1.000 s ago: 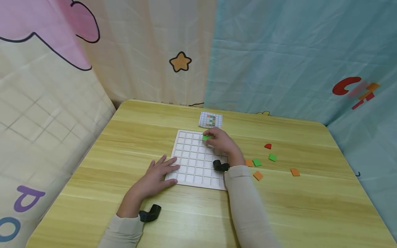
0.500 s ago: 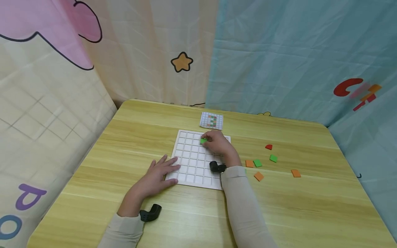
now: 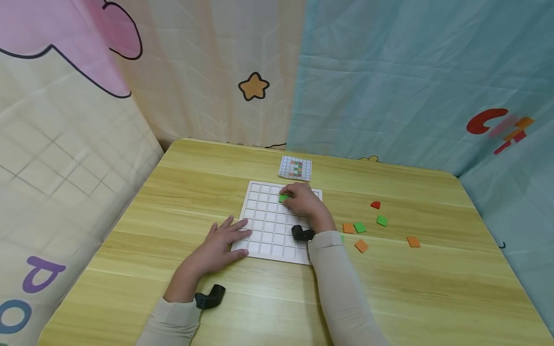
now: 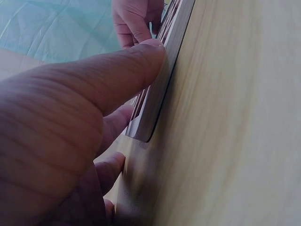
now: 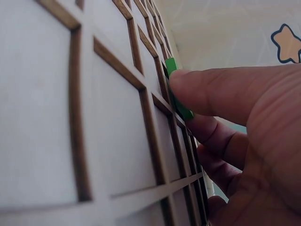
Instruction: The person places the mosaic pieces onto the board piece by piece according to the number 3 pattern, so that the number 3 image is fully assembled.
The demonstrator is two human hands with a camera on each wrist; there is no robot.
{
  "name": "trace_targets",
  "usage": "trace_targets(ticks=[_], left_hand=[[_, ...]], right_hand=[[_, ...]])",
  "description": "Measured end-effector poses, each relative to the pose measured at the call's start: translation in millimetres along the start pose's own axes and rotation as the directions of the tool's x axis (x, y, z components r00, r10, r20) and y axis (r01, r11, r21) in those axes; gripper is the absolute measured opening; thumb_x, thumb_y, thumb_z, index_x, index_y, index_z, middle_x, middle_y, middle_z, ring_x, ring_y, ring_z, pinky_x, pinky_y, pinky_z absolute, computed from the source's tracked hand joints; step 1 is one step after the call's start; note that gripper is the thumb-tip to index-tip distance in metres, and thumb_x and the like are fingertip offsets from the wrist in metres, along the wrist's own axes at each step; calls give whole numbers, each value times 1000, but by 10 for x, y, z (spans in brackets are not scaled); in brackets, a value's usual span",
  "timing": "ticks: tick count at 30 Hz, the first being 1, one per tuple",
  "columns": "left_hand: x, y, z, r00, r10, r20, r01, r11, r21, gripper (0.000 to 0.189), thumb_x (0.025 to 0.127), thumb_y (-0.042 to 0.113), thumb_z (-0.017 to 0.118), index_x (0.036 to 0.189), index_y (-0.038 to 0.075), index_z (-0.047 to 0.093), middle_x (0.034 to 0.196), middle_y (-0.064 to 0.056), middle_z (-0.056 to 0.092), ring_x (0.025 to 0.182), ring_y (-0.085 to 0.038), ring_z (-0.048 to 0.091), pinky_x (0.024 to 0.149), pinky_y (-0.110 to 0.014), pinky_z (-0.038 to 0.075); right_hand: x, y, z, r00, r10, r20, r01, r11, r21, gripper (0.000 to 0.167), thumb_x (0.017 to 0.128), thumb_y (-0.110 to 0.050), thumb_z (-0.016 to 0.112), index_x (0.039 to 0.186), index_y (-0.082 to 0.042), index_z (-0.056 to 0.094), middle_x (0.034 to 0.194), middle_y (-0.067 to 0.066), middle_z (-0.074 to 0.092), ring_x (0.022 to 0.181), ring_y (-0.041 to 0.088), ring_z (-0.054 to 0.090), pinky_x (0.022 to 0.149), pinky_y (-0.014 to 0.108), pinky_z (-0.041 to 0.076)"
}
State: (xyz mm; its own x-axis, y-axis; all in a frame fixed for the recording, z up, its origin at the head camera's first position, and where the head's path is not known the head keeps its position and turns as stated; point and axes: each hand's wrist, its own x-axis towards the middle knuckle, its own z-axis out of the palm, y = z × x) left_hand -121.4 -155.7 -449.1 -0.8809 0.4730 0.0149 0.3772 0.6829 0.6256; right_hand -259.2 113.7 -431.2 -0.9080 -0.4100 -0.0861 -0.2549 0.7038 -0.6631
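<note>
A white grid board (image 3: 268,226) with square recesses lies on the table. Over its far part, my right hand (image 3: 303,199) pinches a green square tile (image 3: 283,197) between thumb and fingers. In the right wrist view the green tile (image 5: 178,94) stands slightly tilted against the grid's ridges, with the thumb on its face. My left hand (image 3: 220,245) rests with spread, straight fingers on the board's near left edge. From the left wrist, the thumb (image 4: 136,61) touches the board's rim (image 4: 162,77), while other fingers reach past its corner.
A pattern card (image 3: 295,168) with coloured squares lies behind the board. Loose pieces lie to the right: a red quarter-round tile (image 3: 375,205), green tiles (image 3: 382,220) and orange tiles (image 3: 413,241). One green tile (image 3: 342,238) is partly hidden by the right sleeve. Curtains hang behind the table.
My right hand has shifted slightly left and toward me with the green tile, then nearly stopped over the board. The left hand stays in place.
</note>
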Motion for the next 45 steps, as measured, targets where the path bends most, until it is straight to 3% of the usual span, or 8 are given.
trace_targets(ticks=[23,45], left_hand=[[-3,10,-7,1000,-1,1,1,1000,3,51,92,27,72,139,11,60,156,-6,39,148,-40,16,112,-69,3],[-1,15,-11,1000,-4,6,4,1000,7,51,92,27,72,139,11,60,156,-6,40,148,-41,15,111,-69,5]], right_hand=[[-20,-4,11,1000,17,-5,-17,1000,20,21,94,-8,65,115,-8,69,114,10,62,110,27,45,96,42,40],[3,35,6,1000,6,-2,-5,1000,14,23,94,-9,67,117,-8,69,116,11,63,111,27,49,98,42,40]])
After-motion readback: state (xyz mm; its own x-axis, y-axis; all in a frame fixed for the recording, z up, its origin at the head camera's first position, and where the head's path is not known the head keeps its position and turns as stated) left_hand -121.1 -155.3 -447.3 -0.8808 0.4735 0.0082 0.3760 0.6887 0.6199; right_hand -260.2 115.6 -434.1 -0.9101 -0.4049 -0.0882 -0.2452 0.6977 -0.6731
